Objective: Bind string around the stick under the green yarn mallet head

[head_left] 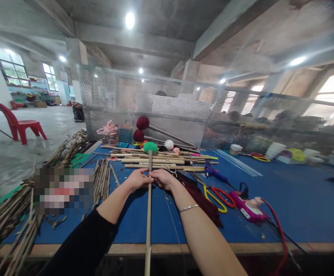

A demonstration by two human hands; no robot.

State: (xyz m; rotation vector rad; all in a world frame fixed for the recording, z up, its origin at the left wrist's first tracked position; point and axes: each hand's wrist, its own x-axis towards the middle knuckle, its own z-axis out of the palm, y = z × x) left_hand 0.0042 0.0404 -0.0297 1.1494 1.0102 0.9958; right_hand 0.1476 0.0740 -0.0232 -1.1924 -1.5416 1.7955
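A long pale stick stands upright in front of me, its lower end running past the table's front edge. Its upper part is greyish, topped by a round green head. My left hand is closed on the stick below the head, fingers pinched. From the other side my right hand pinches the same spot, its fingertips meeting the left ones. A thin thread hangs below my right hand. Beyond the hands lie several bamboo sticks and two sticks with dark red heads.
On the blue table, scissors with yellow and red handles, a blue glue gun and a magenta power strip lie right. Dark red cloth is beside my right forearm. Bundled twigs fill the left; perforated mesh stands behind.
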